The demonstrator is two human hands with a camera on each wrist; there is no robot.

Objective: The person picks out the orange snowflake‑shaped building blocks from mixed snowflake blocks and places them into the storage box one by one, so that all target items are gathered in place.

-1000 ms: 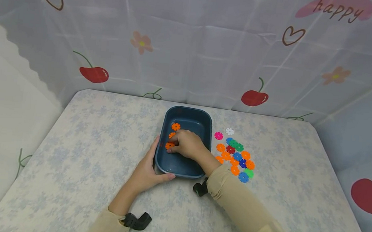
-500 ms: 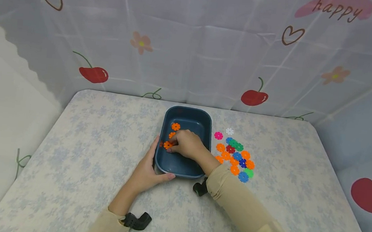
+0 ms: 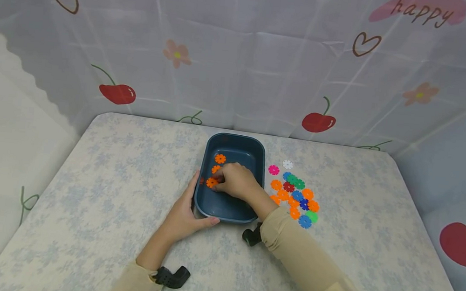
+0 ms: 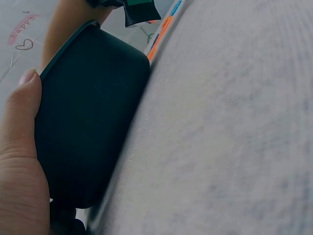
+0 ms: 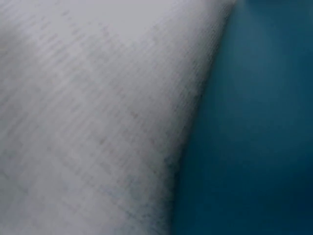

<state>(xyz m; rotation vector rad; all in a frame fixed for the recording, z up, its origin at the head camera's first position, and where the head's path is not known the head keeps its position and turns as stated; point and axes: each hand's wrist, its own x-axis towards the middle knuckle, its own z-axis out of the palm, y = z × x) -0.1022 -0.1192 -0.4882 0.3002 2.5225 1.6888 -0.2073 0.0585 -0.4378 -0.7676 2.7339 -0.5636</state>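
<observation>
A dark blue rectangular plastic box [image 3: 227, 208] stands on the table. My left hand [image 3: 182, 218] grips its near left corner, fingers along the left side and thumb at the front rim. The left wrist view shows that thumb [image 4: 19, 117] against the box's outer wall [image 4: 93, 117]. My right hand [image 3: 235, 181] reaches inside, pinching an orange flower-shaped snowflake disc [image 3: 211, 183] between fingertips and thumb, near the left wall. Two more orange discs, one at the back [image 3: 220, 159] and one partly covered by the fingers [image 3: 215, 168], lie in a row beyond it.
Right of the box lies a loose spread of snowflake discs, among them orange [image 3: 276, 185], blue [image 3: 304, 222], green [image 3: 312, 217], pink [image 3: 273, 170] and white [image 3: 288, 164]. A printed curtain [image 3: 240, 71] hangs behind the table [image 3: 105, 199].
The orange disc in my right fingers shifts slightly left, then back right. My left hand and the box stay in place.
</observation>
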